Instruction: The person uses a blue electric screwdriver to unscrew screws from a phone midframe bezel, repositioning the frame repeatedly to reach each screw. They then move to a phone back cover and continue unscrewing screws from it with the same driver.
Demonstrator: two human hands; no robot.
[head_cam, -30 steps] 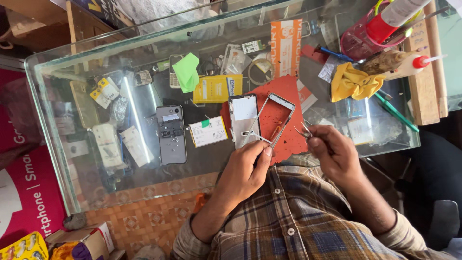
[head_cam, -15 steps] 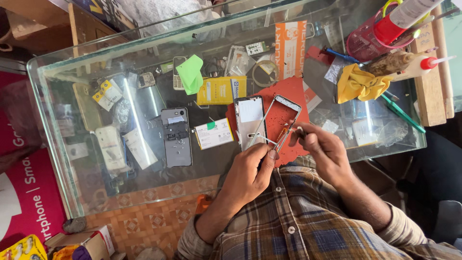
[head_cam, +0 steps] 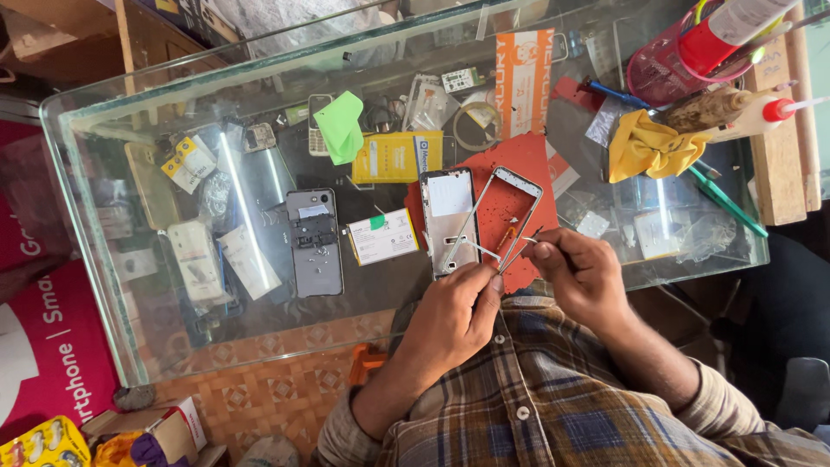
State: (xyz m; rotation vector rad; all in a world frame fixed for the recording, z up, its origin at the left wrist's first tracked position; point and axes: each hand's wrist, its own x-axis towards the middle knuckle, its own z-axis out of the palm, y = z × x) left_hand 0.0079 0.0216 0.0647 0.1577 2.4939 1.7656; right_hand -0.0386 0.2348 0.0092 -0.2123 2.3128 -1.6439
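Observation:
My left hand (head_cam: 454,316) pinches the near end of a thin silver phone frame (head_cam: 497,207) and holds it tilted over a red mat (head_cam: 519,160) on the glass counter (head_cam: 130,285). My right hand (head_cam: 581,275) grips a slim metal tool (head_cam: 519,248) whose tip sits at the frame's near right edge. A bare phone body (head_cam: 448,220) with a white patch lies flat just left of the frame, partly under it.
A grey opened phone (head_cam: 313,242) and a white card (head_cam: 380,236) lie to the left. Further back are a yellow box (head_cam: 396,157) and a green cloth (head_cam: 341,125). On the right are a yellow cloth (head_cam: 653,147), a glue bottle (head_cam: 743,117), a pink cup (head_cam: 670,65) and a wooden block (head_cam: 778,147).
The view has shifted a little. Both hands stay at the near end of the frame, and the right hand with the tool has edged slightly closer to it.

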